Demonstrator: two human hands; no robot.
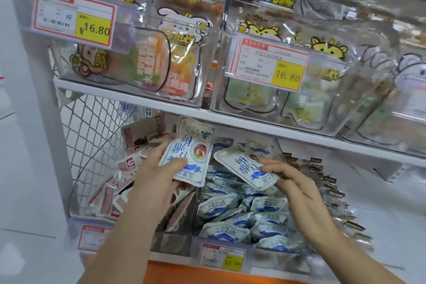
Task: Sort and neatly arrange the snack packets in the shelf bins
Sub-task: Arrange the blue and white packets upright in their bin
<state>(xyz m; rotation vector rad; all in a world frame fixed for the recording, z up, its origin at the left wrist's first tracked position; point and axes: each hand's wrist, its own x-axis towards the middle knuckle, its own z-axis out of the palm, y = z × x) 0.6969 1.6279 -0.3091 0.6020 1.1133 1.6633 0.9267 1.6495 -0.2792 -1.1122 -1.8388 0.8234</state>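
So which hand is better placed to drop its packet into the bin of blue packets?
Right hand: its packet hangs above that bin; the left hand holds another packet mostly over the pink packets.

the left forearm (119, 237) and the right forearm (359, 258), both bare, enter from the lower edge and lean toward each other. the left hand (159, 175) shows its back to the camera. its thumb lies on the front of a white and blue packet (191, 145) and the other fingers curl behind it. the right hand (297, 182) is a little lower, and its fingertips (265, 168) pinch the edge of a second packet (239, 161).
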